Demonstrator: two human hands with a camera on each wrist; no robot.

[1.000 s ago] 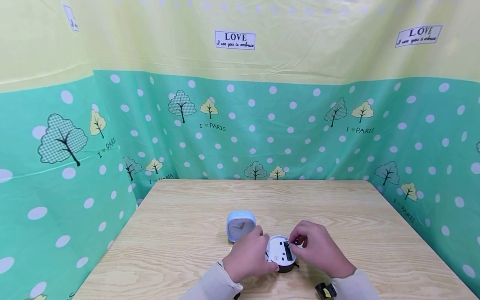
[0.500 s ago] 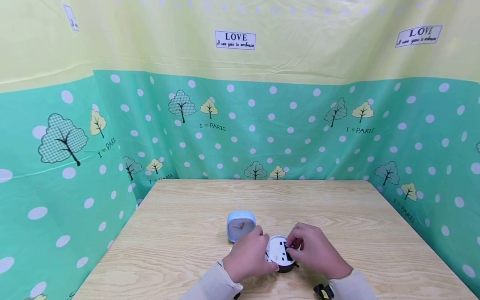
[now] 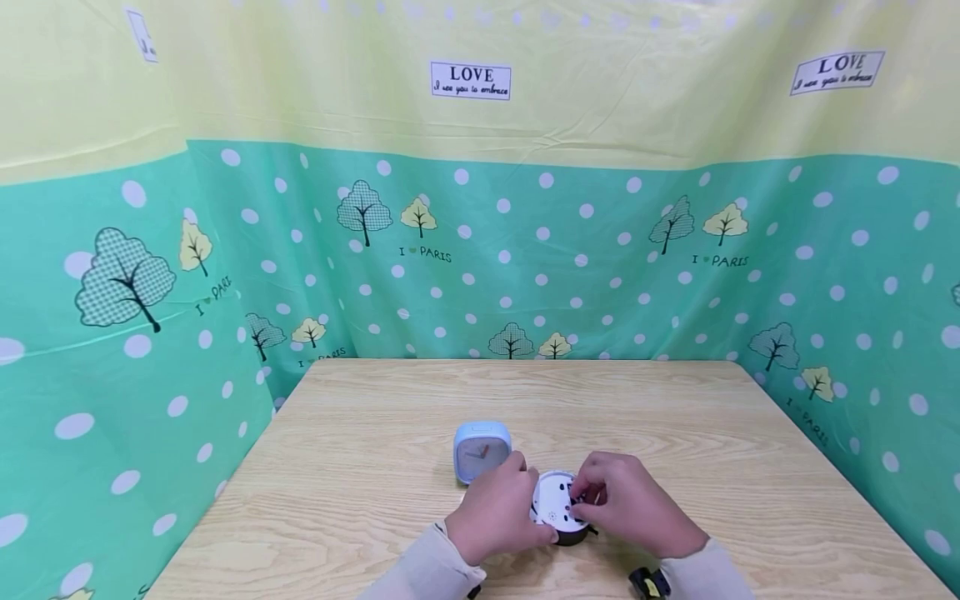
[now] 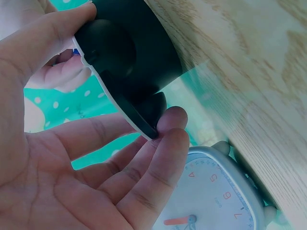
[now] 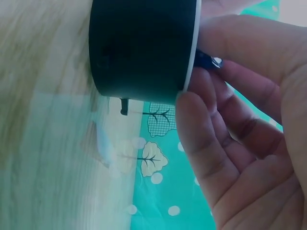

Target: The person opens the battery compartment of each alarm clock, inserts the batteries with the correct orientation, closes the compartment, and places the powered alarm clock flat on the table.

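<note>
A round alarm clock (image 3: pixel 552 500) lies face down on the table, its white back up and its black side wall (image 4: pixel 144 43) showing in the left wrist view. My left hand (image 3: pixel 497 510) grips its left rim between thumb and fingers. Over the battery slot in the back, my right hand (image 3: pixel 628 505) pinches a small dark blue battery (image 5: pixel 207 60) with a shiny end. Fingers hide most of the slot and the battery. Just beyond my left hand stands a light blue square clock (image 3: pixel 480 450), its dial partly covered by that hand in the left wrist view.
The wooden table (image 3: pixel 375 417) runs back to a green and yellow printed curtain (image 3: pixel 465 250) that encloses it on the sides and behind. A black strap piece with a yellow mark (image 3: pixel 649 583) sits at my right wrist.
My right hand has moved slightly left and down over the battery slot, covering more of it. The left hand and both clocks have stayed in place.
</note>
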